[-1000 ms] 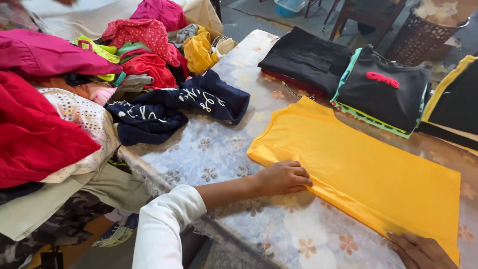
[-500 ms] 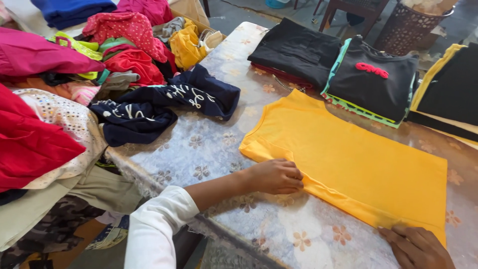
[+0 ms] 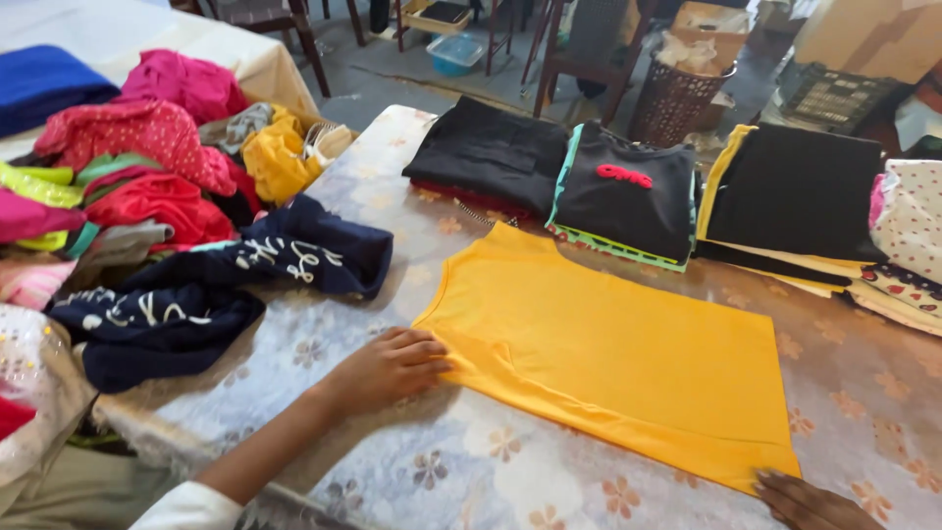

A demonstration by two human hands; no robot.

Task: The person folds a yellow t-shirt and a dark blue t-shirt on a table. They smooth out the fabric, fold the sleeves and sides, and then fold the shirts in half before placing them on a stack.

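Observation:
A yellow garment [image 3: 608,353] lies flat on the flower-patterned table cover [image 3: 471,461], folded into a long rectangle. My left hand [image 3: 388,368] rests with fingers spread at its near left edge, touching the cloth. My right hand [image 3: 805,503] is only partly in view at the bottom right, fingertips on the garment's near right corner. Neither hand grips anything.
A dark blue garment with white print [image 3: 211,290] lies crumpled at the left. A heap of unfolded clothes [image 3: 147,177] covers the far left. Folded stacks sit behind: black [image 3: 491,152], black with red bow [image 3: 628,196], black on yellow [image 3: 795,196], spotted white [image 3: 908,236]. A basket [image 3: 677,98] stands on the floor.
The view has shifted so the table sits lower and more central. My left hand stays at the yellow garment's near left edge; my right hand has slid toward the bottom right corner.

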